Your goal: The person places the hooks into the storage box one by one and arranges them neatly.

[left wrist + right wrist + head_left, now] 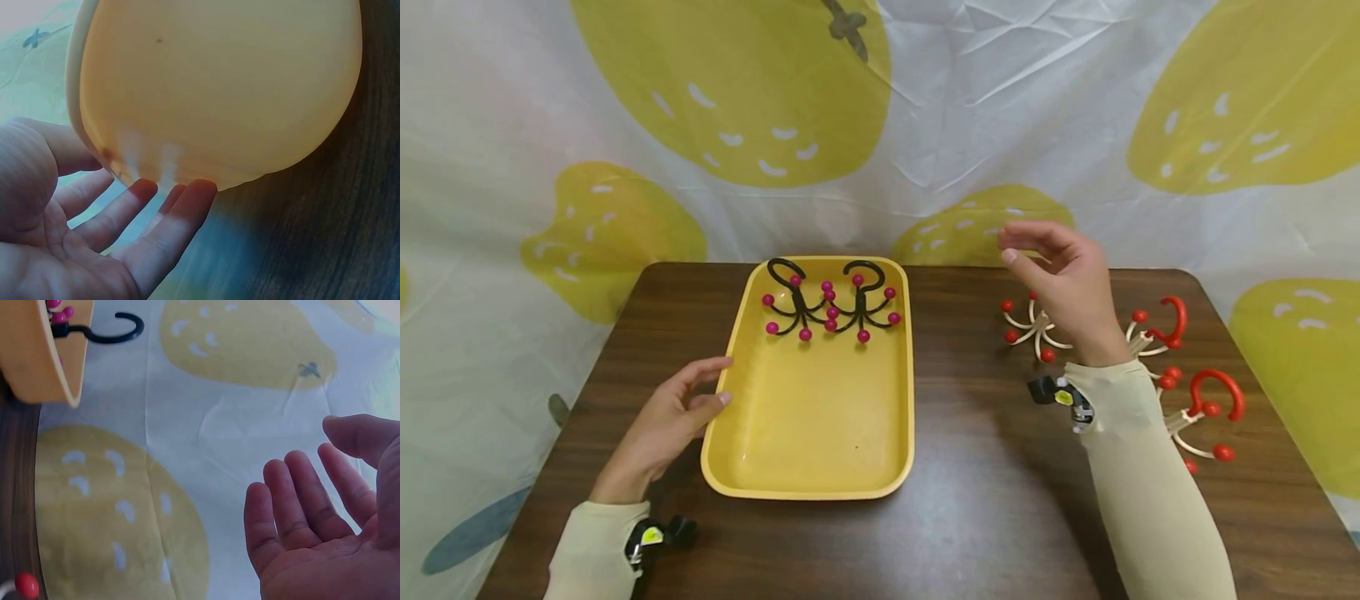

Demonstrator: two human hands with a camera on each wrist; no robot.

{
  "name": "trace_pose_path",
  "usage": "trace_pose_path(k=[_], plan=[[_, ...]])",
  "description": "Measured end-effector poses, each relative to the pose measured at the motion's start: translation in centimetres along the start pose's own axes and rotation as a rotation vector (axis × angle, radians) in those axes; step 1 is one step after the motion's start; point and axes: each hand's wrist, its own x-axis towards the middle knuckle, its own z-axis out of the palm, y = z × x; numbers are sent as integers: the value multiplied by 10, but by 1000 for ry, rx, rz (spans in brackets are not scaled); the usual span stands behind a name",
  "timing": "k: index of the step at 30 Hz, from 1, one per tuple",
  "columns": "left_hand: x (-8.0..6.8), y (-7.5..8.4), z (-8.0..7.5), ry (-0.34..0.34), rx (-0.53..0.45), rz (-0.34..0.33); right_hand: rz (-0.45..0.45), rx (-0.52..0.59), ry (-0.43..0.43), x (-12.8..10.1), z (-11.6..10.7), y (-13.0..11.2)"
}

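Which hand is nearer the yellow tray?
Left. The left hand is at the yellow tray, fingertips touching its left side; the right hand is raised off to the tray's right, not touching it.

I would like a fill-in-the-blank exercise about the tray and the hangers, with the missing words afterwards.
1. The tray has the colour ____.
2. Inside it, the black hangers number ____.
3. The pale-armed hangers carry balls coloured ____.
4. In the head view, the pale-armed hangers lie to the ____ of the tray.
Missing words: yellow; two; red; right.
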Motion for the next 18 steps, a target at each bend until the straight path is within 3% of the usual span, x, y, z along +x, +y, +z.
trace_pose_path(k=[18], plan=[[-1,2,0,8,38,-7,23,-8,164,-19,-58,10]])
